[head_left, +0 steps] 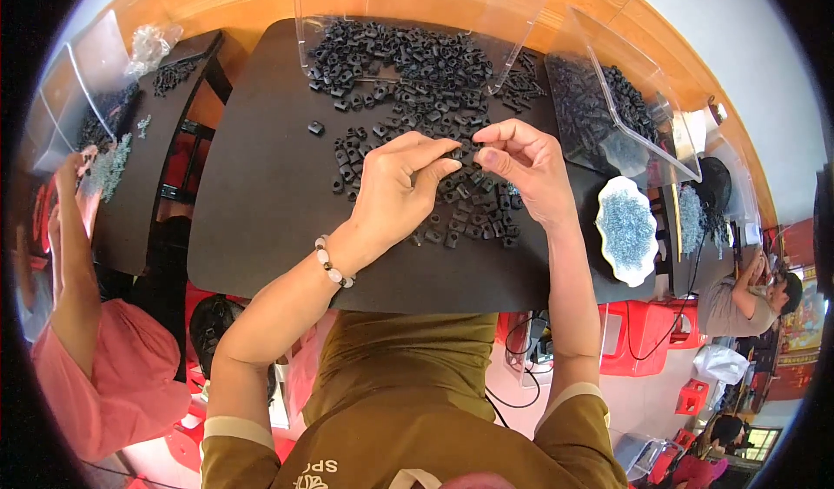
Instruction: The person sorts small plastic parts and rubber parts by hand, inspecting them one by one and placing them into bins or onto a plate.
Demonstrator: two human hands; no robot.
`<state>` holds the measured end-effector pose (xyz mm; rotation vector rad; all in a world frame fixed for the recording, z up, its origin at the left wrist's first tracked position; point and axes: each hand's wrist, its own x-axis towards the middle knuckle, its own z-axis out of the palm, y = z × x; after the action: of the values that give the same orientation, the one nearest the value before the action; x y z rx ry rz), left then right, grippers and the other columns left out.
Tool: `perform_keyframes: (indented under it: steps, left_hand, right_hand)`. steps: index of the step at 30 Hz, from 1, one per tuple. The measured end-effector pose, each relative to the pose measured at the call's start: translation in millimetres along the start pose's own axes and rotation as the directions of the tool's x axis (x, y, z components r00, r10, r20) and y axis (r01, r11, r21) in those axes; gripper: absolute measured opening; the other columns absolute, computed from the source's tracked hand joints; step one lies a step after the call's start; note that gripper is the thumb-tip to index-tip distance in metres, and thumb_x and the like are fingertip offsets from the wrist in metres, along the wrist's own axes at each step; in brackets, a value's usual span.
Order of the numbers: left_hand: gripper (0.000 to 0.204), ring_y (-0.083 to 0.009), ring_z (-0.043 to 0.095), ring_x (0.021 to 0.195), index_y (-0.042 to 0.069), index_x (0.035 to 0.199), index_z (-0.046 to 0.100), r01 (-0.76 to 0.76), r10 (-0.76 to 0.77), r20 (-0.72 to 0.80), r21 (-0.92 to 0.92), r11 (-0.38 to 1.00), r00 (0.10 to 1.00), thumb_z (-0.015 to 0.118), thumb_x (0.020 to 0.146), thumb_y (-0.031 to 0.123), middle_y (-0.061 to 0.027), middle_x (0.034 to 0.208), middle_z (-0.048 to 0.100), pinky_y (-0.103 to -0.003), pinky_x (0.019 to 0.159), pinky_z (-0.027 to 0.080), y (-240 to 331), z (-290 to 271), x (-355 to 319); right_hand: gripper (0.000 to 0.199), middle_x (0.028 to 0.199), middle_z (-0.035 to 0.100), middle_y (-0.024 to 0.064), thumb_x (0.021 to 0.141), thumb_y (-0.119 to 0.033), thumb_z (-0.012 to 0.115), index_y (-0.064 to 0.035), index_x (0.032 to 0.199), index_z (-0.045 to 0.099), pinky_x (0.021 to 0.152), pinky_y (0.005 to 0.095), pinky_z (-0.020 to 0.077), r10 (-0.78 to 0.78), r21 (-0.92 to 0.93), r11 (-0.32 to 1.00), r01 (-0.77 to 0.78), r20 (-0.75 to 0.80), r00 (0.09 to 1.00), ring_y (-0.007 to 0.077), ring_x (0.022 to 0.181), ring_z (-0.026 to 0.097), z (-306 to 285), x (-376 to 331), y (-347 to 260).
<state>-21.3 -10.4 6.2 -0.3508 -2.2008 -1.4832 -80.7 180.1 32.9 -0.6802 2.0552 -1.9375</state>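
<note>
Head view: left hand (395, 189) and right hand (526, 163) pinched one small black plastic block (458, 153) together — big loose pile (417, 63) on dark worktop (261, 185) left unhandled.

Dark table (252, 185), red stools (638, 337)

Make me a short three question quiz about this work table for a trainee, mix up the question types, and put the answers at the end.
1. True or false: the left hand and right hand meet fingertip to fingertip over the pile of small black parts.
2. Which dish holds tiny blue-grey pieces? A) the white scalloped dish B) a red bowl C) a metal pan
3. Fill in: the bead bracelet sits on the ___ wrist.

Key
1. True
2. A
3. left
</note>
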Motion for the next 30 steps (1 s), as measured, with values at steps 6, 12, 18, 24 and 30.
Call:
perform_keyframes:
  steps: [6,12,18,24,30]
  left_hand:
    - [0.020,-0.0234,0.060,0.066,0.001,0.103,0.071,-0.038,0.037,-0.026,-0.027,0.999,0.999,0.071,0.083,0.001,-0.0135,0.082,0.067,-0.032,0.062,0.048,-1.6,0.8,0.2]
    - [0.021,-0.0234,0.062,0.069,0.001,0.104,0.071,-0.051,0.050,-0.024,-0.037,0.998,0.998,0.071,0.083,0.003,-0.0136,0.084,0.067,-0.032,0.064,0.049,-2.4,0.9,-0.1]
    - [0.022,-0.0251,0.064,0.070,0.000,0.103,0.071,-0.078,0.077,-0.024,-0.044,0.996,0.997,0.072,0.081,0.000,-0.0144,0.086,0.068,-0.031,0.064,0.050,-2.0,1.0,-0.7]
    - [0.023,-0.0274,0.064,0.071,-0.002,0.102,0.070,-0.122,0.122,-0.020,-0.035,0.992,0.992,0.073,0.079,-0.001,-0.0150,0.087,0.067,-0.032,0.063,0.051,-3.6,2.9,-0.8]
    - [0.023,-0.0272,0.063,0.070,-0.002,0.102,0.070,-0.127,0.127,-0.011,-0.016,0.992,0.992,0.072,0.079,-0.002,-0.0147,0.085,0.066,-0.033,0.064,0.051,-5.5,3.6,-1.1]
  right_hand:
    - [0.018,0.088,0.068,0.0033,0.090,-0.016,0.071,-0.0010,0.099,0.066,0.071,0.0217,0.0482,-0.022,-0.015,1.000,0.023,0.024,0.999,0.0072,0.080,0.062,-3.8,2.4,6.9]
    - [0.020,0.090,0.069,0.0049,0.090,-0.020,0.072,-0.0019,0.096,0.067,0.068,0.0228,0.0484,-0.005,0.090,0.996,0.004,0.011,1.000,0.0094,0.079,0.063,-2.4,2.4,8.3]
    - [0.019,0.081,0.066,0.0030,0.089,-0.019,0.071,-0.0010,0.093,0.066,0.070,0.0235,0.0494,0.060,0.156,0.986,-0.060,0.007,0.998,0.0096,0.071,0.059,2.8,1.5,8.7]
    - [0.020,0.080,0.065,0.0031,0.089,-0.020,0.072,-0.0019,0.087,0.065,0.068,0.0239,0.0485,0.054,0.185,0.981,-0.058,0.026,0.998,0.0095,0.071,0.059,2.8,1.2,10.1]
    - [0.020,0.079,0.065,0.0033,0.089,-0.020,0.072,-0.0023,0.085,0.064,0.067,0.0245,0.0478,0.055,0.129,0.990,-0.061,0.052,0.997,0.0097,0.071,0.059,2.7,2.1,11.6]
